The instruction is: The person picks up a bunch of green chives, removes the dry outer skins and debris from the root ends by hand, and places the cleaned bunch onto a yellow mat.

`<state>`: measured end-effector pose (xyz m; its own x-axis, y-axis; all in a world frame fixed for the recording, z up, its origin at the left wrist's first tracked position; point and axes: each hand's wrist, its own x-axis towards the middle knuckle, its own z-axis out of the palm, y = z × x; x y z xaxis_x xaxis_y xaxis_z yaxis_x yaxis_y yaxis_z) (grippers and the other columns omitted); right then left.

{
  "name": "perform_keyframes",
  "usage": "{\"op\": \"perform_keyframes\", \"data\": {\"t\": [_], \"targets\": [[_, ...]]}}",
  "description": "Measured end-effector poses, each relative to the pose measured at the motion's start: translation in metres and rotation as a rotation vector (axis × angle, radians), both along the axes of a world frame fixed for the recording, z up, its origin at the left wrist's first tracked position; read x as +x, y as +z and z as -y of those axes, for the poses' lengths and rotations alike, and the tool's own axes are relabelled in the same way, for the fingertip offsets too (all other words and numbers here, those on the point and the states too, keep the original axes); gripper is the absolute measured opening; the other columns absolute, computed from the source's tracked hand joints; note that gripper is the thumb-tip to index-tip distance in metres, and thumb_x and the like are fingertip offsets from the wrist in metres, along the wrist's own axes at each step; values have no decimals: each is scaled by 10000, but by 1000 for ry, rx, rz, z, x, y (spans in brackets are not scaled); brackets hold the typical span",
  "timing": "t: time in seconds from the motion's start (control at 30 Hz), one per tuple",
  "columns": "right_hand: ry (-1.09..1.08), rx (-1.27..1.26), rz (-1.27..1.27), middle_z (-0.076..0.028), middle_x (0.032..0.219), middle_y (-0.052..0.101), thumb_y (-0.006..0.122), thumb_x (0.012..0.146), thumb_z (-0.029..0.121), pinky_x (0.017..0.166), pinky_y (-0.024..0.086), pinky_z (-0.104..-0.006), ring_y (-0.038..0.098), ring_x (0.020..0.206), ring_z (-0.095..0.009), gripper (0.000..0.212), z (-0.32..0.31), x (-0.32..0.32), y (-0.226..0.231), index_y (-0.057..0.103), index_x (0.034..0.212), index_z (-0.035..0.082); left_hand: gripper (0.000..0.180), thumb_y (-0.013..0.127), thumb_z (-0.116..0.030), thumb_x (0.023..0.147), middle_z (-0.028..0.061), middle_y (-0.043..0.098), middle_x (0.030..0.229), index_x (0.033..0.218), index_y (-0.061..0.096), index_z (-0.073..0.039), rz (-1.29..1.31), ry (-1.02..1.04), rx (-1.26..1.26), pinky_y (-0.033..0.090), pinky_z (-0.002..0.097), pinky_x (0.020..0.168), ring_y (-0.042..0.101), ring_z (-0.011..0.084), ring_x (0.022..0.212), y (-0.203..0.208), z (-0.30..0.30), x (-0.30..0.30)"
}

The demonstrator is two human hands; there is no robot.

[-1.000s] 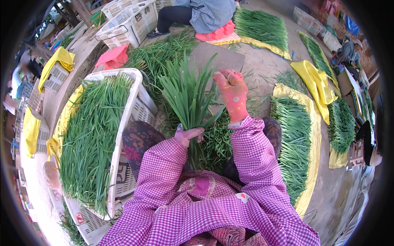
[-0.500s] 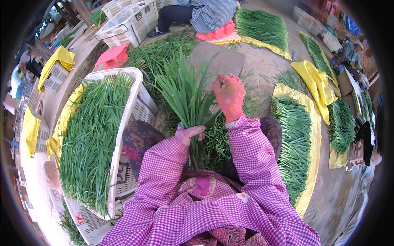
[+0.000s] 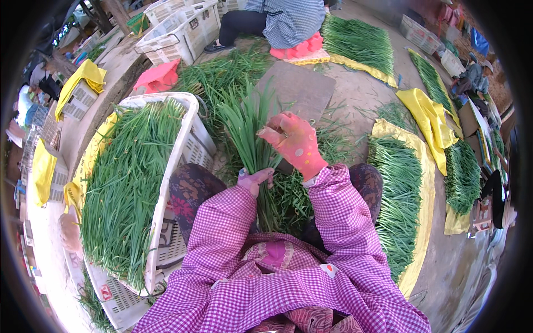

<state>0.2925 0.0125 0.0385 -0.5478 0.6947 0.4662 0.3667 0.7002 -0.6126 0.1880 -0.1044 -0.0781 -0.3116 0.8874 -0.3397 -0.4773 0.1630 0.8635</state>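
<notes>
My left hand [image 3: 256, 180], in a pale pink glove, is closed around the lower stems of a bunch of garlic chives [image 3: 249, 130]. The long green blades fan upward from it, and the stem ends hang between my knees. My right hand [image 3: 294, 143], in a coral glove with light dots, is at the right side of the bunch. Its fingers are curled, thumb and fingertips coming together beside the blades; whatever may be pinched there is too small to make out. Loose chives [image 3: 291, 194] lie below and behind my hands.
A white plastic crate [image 3: 191, 114] heaped with chives stands at my left. Trimmed chives [image 3: 395, 200] lie on yellow sheeting at my right. Ahead are a flat grey board [image 3: 297, 89], a red stool [image 3: 157, 77], stacked white crates [image 3: 183, 33] and a seated person [image 3: 291, 22].
My right hand has moved left and slightly down, close against the bunch, its fingers turning toward the blades. The blades are gathered narrower. My left hand keeps its hold.
</notes>
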Motion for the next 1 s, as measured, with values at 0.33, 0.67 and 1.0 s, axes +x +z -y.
{"op": "perform_keyframes", "data": {"t": [0.33, 0.67, 1.0], "targets": [[-112, 93, 50, -86, 758, 597, 625, 779, 242, 631, 457, -371, 594, 701, -275, 169, -8, -2, -22, 631, 797, 74, 231, 643, -94, 808, 75, 581, 634, 1000, 595, 25, -21, 4, -198, 452, 284, 480, 535, 162, 514, 7, -11, 1], [10, -131, -441, -51, 741, 595, 683, 745, 116, 619, 447, -262, 554, 679, -142, 146, -22, 10, -8, 638, 867, 50, 221, 694, -88, 739, 73, 589, 625, 885, 568, 21, -68, 71, -142, 452, 284, 456, 546, 158, 491, -28, -14, -1], [27, 406, 27, -22, 1025, 609, 695, 663, 187, 862, 395, -433, 523, 1001, -271, 268, 5, -9, -4, 635, 919, 137, 273, 690, -26, 725, 72, 589, 644, 953, 539, -9, -137, 104, -269, 436, 273, 412, 545, 151, 492, 12, -8, 20]]}}
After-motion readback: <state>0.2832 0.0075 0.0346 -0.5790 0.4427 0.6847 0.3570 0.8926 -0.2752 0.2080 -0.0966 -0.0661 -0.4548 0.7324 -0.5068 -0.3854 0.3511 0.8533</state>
